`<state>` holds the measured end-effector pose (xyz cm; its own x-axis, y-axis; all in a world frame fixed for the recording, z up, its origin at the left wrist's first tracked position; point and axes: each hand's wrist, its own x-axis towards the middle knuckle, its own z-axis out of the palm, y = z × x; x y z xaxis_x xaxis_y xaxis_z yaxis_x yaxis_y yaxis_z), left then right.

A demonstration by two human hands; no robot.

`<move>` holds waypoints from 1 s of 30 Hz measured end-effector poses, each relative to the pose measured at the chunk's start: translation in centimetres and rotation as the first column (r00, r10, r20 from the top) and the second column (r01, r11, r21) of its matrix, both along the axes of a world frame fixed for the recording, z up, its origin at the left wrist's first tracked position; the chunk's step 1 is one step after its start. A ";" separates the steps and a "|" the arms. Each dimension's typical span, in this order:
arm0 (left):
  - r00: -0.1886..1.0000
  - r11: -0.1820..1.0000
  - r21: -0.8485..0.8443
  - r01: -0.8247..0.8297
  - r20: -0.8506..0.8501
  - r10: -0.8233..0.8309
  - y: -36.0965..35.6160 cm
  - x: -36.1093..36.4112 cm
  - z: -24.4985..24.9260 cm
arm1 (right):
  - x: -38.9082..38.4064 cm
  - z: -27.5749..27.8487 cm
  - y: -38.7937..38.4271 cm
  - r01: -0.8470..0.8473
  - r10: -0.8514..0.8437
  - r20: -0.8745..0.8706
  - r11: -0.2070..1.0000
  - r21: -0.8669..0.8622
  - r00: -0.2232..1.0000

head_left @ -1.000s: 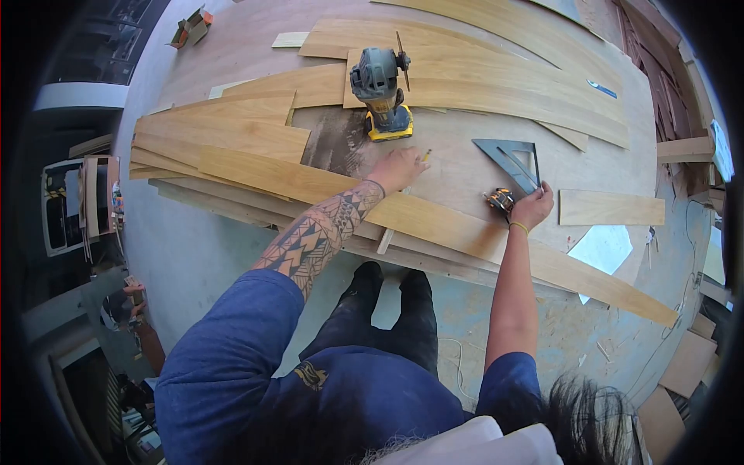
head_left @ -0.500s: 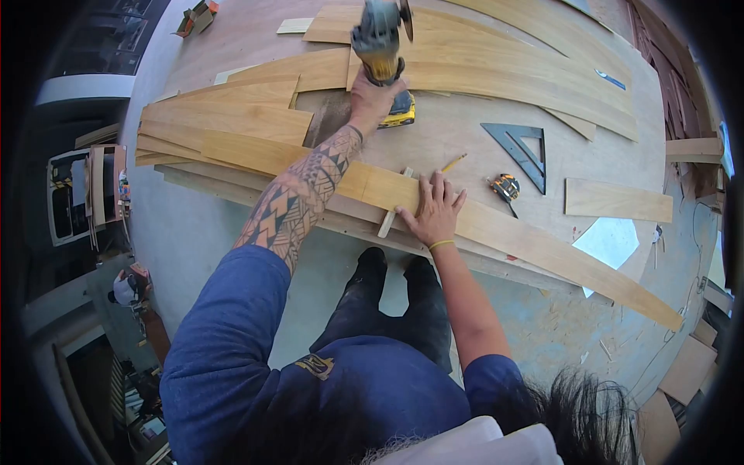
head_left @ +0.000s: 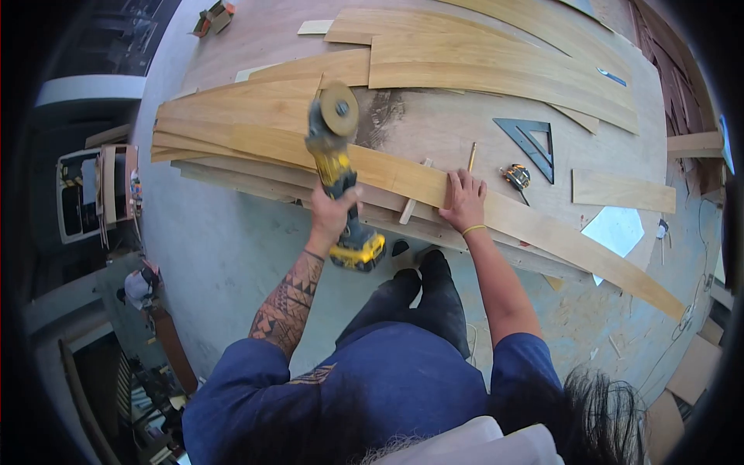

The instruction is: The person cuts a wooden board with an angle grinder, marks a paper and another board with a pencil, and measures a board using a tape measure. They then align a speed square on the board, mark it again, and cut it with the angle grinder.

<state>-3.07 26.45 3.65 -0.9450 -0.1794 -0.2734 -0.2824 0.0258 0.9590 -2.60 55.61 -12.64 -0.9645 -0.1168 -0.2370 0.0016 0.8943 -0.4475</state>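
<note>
My left hand is wrapped round the body of a yellow-and-black cordless angle grinder. Its disc points away from me, above the stacked boards, and its battery hangs toward me past the table's near edge. My right hand lies with fingers stretched out on a long, thin wooden strip. Under that strip, just left of my right hand, a small wooden stick pokes out crosswise. A pencil lies just beyond my right fingers.
A speed square, a tape measure and a short board lie to the right. Wide thin panels cover the far side, with a blue knife on them. At left, a person is in the background.
My left hand has drawn the grinder back from the far side of the table toward me and to the left. My right hand stays on the strip.
</note>
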 end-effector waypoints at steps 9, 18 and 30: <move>0.941 0.956 -0.142 0.255 0.263 -0.211 -2.8 2.7 -8.4 | -0.2 -2.1 0.0 0.027 -0.028 0.030 0.999 0.041 0.999; 0.947 0.813 -0.486 0.321 0.191 -0.259 -3.5 2.2 -12.7 | -0.3 -1.8 -0.3 0.011 -0.019 0.075 0.994 0.105 0.997; 0.940 0.797 -0.499 0.339 0.208 -0.269 -3.0 2.4 -13.7 | 0.0 -1.3 -0.4 0.024 -0.031 0.062 0.994 0.104 0.998</move>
